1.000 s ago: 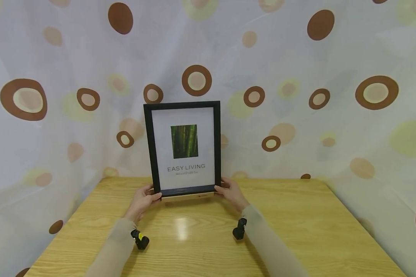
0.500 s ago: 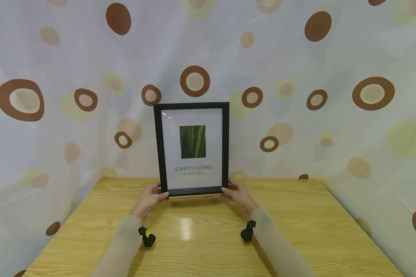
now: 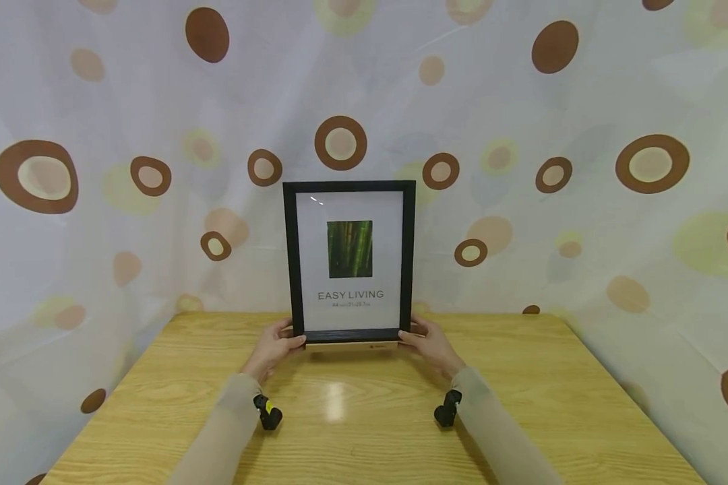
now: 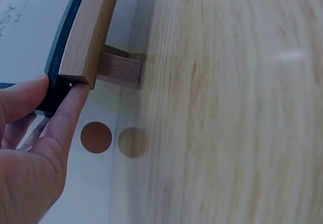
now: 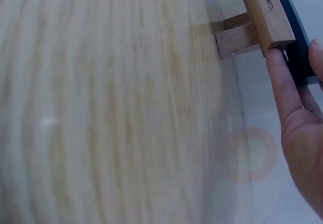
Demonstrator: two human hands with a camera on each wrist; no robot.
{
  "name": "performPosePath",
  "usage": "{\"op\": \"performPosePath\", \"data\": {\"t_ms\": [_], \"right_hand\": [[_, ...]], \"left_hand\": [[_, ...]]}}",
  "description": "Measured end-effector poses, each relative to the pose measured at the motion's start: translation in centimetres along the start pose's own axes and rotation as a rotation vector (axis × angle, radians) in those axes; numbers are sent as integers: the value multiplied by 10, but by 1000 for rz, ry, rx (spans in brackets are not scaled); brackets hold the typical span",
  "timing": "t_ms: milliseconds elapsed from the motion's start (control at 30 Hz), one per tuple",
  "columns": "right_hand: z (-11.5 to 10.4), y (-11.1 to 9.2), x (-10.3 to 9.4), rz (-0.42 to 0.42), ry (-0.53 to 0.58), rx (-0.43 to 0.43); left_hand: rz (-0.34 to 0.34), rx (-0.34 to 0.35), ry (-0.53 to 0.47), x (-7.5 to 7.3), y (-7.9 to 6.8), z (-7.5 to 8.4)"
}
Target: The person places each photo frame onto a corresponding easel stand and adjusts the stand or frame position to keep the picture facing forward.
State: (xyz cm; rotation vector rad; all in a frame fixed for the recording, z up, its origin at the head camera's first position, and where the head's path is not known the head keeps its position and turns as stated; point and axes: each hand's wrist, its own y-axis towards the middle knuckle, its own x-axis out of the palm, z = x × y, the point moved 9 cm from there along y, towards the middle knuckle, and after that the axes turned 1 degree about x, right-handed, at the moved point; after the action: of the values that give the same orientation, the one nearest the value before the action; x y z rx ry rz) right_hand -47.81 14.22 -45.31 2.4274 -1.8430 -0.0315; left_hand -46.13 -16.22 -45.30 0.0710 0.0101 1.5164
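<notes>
A black picture frame with a white insert, a green bamboo picture and the words EASY LIVING stands upright in the head view. Under its bottom edge runs a light wooden ledge, part of a small wooden stand whose foot shows in the left wrist view. My left hand grips the frame's lower left corner, thumb in front, a finger touching the ledge's end. At the lower right corner, my right hand holds it likewise. Whether the stand's foot touches the table cannot be told. The stand's back is hidden.
The wooden table spreads out below and around both arms. Behind it hangs a pale curtain with brown and cream spots, which also closes off the left and right sides.
Both hands have shifted to the right together with the frame and its ledge. The frame, tilted slightly before, now stands straighter. The grip of each hand looks the same.
</notes>
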Motion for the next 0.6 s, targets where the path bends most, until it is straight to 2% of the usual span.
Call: {"op": "performPosePath", "data": {"t_ms": [333,600], "right_hand": [[-1,0,2,-13,-71,-8],[-1,-3,1,-40,-64,-10]], "left_hand": [[-9,5,-16,1,-2,2],[-31,12,17,3,-3,1]]}}
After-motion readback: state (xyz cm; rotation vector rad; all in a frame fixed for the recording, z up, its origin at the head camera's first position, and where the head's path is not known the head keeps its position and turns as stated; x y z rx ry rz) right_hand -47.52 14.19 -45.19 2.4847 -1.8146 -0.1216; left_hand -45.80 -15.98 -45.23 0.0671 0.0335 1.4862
